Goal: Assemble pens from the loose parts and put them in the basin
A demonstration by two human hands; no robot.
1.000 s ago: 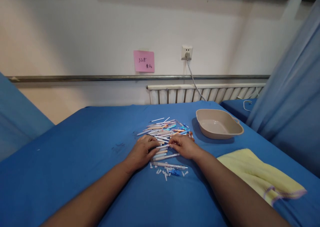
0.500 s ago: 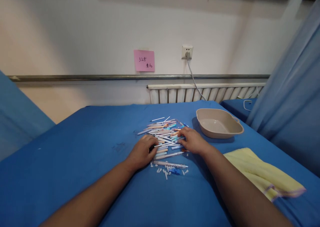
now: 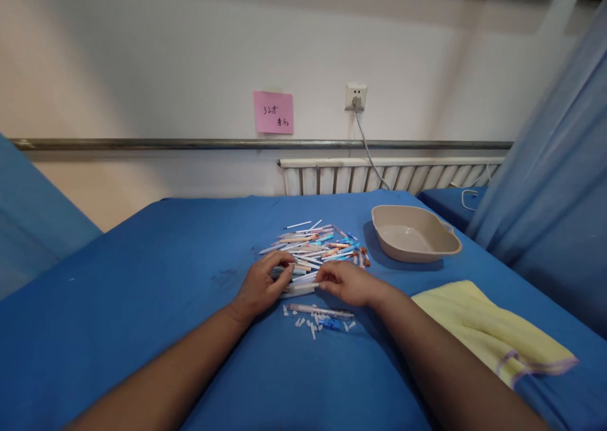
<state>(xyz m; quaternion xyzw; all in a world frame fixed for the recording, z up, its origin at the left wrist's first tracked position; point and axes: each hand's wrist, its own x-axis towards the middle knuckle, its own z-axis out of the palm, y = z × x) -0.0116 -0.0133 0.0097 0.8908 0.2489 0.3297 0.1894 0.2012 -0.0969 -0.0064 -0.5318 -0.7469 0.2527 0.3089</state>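
Note:
On the blue bed sheet (image 3: 142,330) lies a loose heap of pens (image 3: 327,244), with pale barrels, white refill tubes and blue and orange parts. My left hand (image 3: 263,284) curls round the left ends of several pale pen barrels, thumb and fingers closed in on them. At the heap's near right side my right hand (image 3: 348,282) pinches the right end of a pale pen barrel (image 3: 300,290). Its fingertips partly hide what they grip. Nearer to me a clear-and-pink pen (image 3: 320,310) lies apart, beside small white tips (image 3: 312,331) and blue clips (image 3: 331,324).
A beige plastic basin (image 3: 412,254) stands right of the heap. Before it lies a crumpled yellow cloth (image 3: 488,333), beside my right forearm. Blue curtains (image 3: 554,184) hang at both sides. Behind the bed are a radiator (image 3: 360,163) and a plugged-in cable (image 3: 365,143).
My right hand has moved left and nearer to me, off the heap's right side, uncovering blue and orange pen parts. My left hand has shifted slightly left and away from me.

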